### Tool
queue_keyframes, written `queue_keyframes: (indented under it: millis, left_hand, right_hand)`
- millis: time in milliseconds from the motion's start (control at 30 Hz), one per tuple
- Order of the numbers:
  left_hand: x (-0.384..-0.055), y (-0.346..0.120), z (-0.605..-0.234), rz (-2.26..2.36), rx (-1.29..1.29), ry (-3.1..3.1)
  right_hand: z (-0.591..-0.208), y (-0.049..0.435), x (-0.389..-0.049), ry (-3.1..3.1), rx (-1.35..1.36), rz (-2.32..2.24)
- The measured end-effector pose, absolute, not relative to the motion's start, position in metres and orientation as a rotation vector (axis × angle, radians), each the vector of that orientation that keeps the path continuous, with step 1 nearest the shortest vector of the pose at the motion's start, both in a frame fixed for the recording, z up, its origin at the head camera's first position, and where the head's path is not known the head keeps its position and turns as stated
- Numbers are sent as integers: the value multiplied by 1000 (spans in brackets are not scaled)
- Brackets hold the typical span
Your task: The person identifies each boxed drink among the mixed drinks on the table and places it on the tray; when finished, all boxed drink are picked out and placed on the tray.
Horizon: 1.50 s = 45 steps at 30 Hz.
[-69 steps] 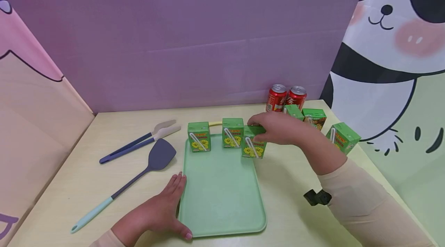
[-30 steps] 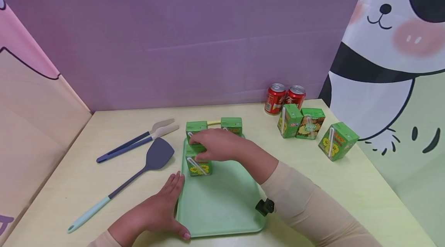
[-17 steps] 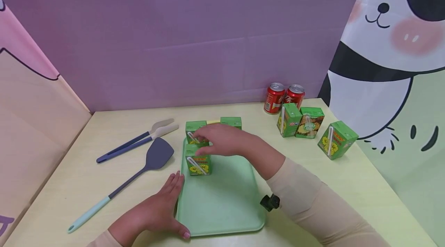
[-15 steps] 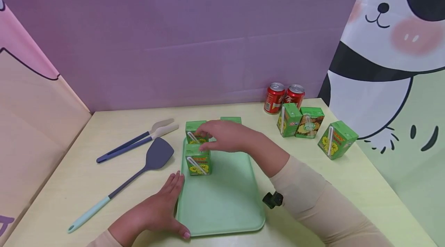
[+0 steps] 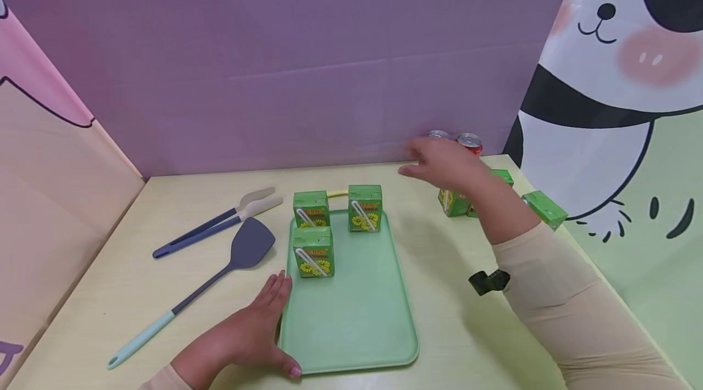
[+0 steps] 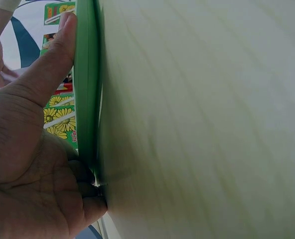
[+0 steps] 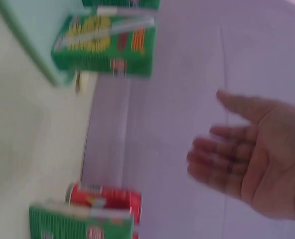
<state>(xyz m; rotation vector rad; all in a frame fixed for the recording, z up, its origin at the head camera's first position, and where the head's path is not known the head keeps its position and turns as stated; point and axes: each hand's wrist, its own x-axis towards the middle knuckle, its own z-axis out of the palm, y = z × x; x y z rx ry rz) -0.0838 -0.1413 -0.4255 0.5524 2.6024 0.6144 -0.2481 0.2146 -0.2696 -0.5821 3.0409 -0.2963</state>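
Note:
My left hand (image 5: 255, 329) rests against the left edge of a light green tray (image 5: 351, 341), fingers straight and thumb at the near corner. On the tray stand three green drink cartons with straws: a front-left carton (image 5: 314, 254), one behind it (image 5: 310, 207), and a back-right carton (image 5: 365, 210). My right hand (image 5: 442, 161) is in the air to the tray's right, fingers apart and holding nothing. In the head view it overlaps two red soda cans (image 5: 469, 141); the right wrist view shows its bare palm. Beyond its forearm are more cartons, partly hidden, one carton (image 5: 453, 202) closest.
Left of the tray lie a turner (image 5: 251, 245) with a pale blue handle and a pair of dark blue tongs (image 5: 203, 236). A yellow strip (image 5: 337, 193) shows behind the tray. A carton (image 5: 544, 208) stands near the table's right edge, and a purple cloth (image 5: 263, 72) hangs behind.
My right hand carried a carton from the tray's back right to its front left, let go, then moved up and right toward the cans. The left hand stayed at the tray's edge.

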Motion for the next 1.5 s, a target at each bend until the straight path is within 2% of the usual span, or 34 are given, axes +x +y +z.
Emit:
queue_keyframes:
  millis: [200, 567, 1100, 1500]
  left_hand:
    - [-83, -142, -426, 619, 555, 2606]
    - [-82, -141, -424, 639, 571, 2598]
    - [-80, -140, -422, 634, 558, 2600]
    - [-81, -139, -422, 627, 546, 2596]
  right_hand:
    - [-270, 258, -264, 3048, -217, -341]
    - [-295, 287, -278, 2962, 24, -269]
    - [-308, 279, -292, 2896, 32, -213]
    - [-295, 270, -269, 2983, -165, -221]
